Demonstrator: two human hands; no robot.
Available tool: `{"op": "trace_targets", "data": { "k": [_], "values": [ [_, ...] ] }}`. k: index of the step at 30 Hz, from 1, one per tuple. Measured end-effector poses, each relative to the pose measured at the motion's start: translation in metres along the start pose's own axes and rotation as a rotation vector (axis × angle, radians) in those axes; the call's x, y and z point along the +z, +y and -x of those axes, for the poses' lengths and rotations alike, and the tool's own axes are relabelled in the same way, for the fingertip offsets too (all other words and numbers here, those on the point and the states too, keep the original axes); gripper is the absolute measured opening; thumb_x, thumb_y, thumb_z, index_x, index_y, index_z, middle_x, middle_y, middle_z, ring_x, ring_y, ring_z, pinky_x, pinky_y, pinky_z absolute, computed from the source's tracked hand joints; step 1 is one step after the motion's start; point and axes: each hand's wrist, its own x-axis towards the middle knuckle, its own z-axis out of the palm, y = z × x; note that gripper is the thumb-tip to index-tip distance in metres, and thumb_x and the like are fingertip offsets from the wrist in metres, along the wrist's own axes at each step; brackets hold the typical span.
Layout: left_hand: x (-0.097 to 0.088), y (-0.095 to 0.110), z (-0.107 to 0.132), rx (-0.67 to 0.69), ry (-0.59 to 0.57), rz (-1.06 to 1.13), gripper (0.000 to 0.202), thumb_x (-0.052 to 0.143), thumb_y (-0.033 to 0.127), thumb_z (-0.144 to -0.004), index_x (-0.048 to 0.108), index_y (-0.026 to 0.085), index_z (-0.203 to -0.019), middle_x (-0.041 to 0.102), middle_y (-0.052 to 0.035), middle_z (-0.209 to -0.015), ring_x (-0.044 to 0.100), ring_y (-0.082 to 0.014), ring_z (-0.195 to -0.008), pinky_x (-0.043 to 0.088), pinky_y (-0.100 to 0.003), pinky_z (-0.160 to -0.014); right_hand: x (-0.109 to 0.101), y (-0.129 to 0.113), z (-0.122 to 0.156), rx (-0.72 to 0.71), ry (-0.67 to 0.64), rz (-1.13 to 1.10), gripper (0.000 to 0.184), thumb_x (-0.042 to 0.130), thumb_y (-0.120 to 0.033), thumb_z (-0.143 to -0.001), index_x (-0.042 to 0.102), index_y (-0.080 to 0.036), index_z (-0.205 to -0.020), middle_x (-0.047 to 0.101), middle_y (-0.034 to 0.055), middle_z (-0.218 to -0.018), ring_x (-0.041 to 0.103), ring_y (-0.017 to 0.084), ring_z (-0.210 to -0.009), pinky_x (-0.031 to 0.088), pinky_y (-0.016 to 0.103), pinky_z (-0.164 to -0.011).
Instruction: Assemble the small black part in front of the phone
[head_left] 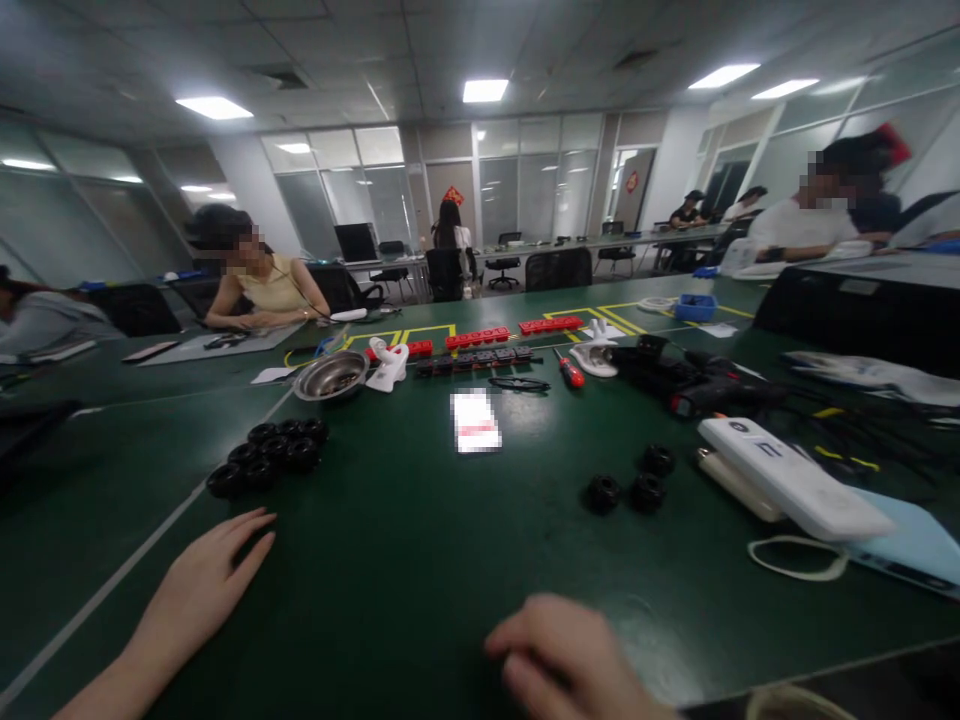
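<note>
My left hand (201,572) rests on the green table with its fingers stretched out and thumb apart, holding nothing. Just beyond its fingertips sits a cluster of several black round parts (271,458) that look like small wheels. Low in the middle is my right hand (566,655), slightly blurred. Its fingers are loosely bent, with a gap between thumb and forefinger and nothing visible in them. Farther out to its right are three more black round parts (634,490). A white card (475,420), partly pixelated, lies between the two groups.
A metal bowl (331,376), red trays (477,338), a black strip (474,362) and a red screwdriver (571,370) lie farther back. At right are a white power bank (795,475), a light blue object (907,535) and cables. Other people sit around the room.
</note>
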Motion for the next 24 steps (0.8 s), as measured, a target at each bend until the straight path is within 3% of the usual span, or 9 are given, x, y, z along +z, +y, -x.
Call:
{"op": "trace_targets", "data": {
  "k": [3,4,6,8,9,14,18,21,24],
  "values": [
    [0.011,-0.006,0.007,0.044,0.016,0.056,0.052,0.037,0.053,-0.074,0.055,0.02,-0.108,0.057,-0.0066,-0.115,0.05,-0.0266,-0.106,0.04,-0.041,-0.09,-0.084,0.02,-0.006,0.379,0.547,0.28,0.03,0.038,-0.037,-0.081,0.058,-0.017,-0.092,0.063,0.0059,-0.082,0.057,0.018,-0.071,0.045,0.026,-0.06],
    [0.014,-0.006,0.009,0.055,0.017,0.072,0.052,0.037,0.054,-0.073,0.056,0.02,-0.107,0.057,-0.0064,-0.114,0.051,-0.027,-0.105,0.041,-0.042,-0.089,-0.112,0.028,-0.01,0.493,0.615,0.416,0.033,0.038,-0.039,-0.081,0.058,-0.017,-0.094,0.063,0.0067,-0.083,0.058,0.019,-0.072,0.044,0.027,-0.058],
    [0.019,-0.005,0.013,0.068,0.017,0.094,0.052,0.039,0.055,-0.071,0.057,0.021,-0.106,0.058,-0.0064,-0.113,0.051,-0.0279,-0.104,0.041,-0.043,-0.088,-0.156,0.046,-0.018,0.694,0.568,0.767,0.036,0.043,-0.041,-0.079,0.057,-0.014,-0.098,0.061,0.0105,-0.091,0.058,0.023,-0.081,0.043,0.03,-0.066],
    [0.021,-0.003,0.015,0.065,0.018,0.105,0.052,0.04,0.056,-0.071,0.057,0.021,-0.106,0.058,-0.0067,-0.113,0.05,-0.0286,-0.105,0.04,-0.044,-0.089,-0.179,0.063,-0.026,0.922,0.266,0.977,0.048,0.045,-0.047,-0.076,0.054,-0.009,-0.103,0.06,0.017,-0.095,0.057,0.028,-0.086,0.043,0.033,-0.067],
    [0.021,-0.001,0.016,0.059,0.016,0.109,0.052,0.041,0.056,-0.071,0.056,0.021,-0.107,0.058,-0.0069,-0.114,0.05,-0.0286,-0.106,0.039,-0.045,-0.09,-0.184,0.07,-0.029,0.961,0.188,0.996,0.046,0.05,-0.047,-0.074,0.058,-0.008,-0.097,0.061,0.018,-0.091,0.058,0.029,-0.085,0.043,0.034,-0.066],
    [0.01,0.011,0.019,0.027,-0.035,0.145,0.052,0.04,0.053,-0.074,0.053,0.019,-0.112,0.054,-0.0076,-0.117,0.047,-0.0259,-0.109,0.038,-0.042,-0.092,-0.182,0.086,-0.044,1.023,-0.032,0.992,0.022,0.061,-0.031,-0.071,0.062,-0.009,-0.071,0.063,0.0124,-0.075,0.061,0.023,-0.073,0.045,0.029,-0.062],
    [0.0,0.024,0.022,0.025,-0.026,0.164,0.052,0.038,0.052,-0.075,0.052,0.02,-0.113,0.054,-0.0081,-0.117,0.047,-0.0264,-0.109,0.041,-0.042,-0.089,-0.175,0.082,-0.074,0.945,-0.1,0.994,0.02,0.05,-0.029,-0.082,0.056,-0.012,-0.091,0.059,0.0056,-0.093,0.057,0.016,-0.082,0.046,0.034,-0.072],
    [-0.003,0.027,0.023,0.018,-0.024,0.178,0.052,0.038,0.052,-0.075,0.051,0.019,-0.113,0.053,-0.0084,-0.118,0.048,-0.0265,-0.109,0.041,-0.042,-0.089,-0.147,0.067,-0.104,0.805,-0.155,0.955,0.025,0.047,-0.031,-0.084,0.052,-0.014,-0.102,0.055,0.0068,-0.102,0.055,0.017,-0.088,0.045,0.036,-0.075],
    [-0.005,0.029,0.025,0.004,-0.023,0.2,0.052,0.039,0.051,-0.075,0.052,0.018,-0.113,0.053,-0.0092,-0.118,0.047,-0.0264,-0.109,0.04,-0.043,-0.089,-0.096,0.033,-0.12,0.635,-0.275,0.877,0.033,0.051,-0.033,-0.079,0.051,-0.014,-0.106,0.056,0.0105,-0.103,0.055,0.02,-0.09,0.045,0.03,-0.071]
  ]
}}
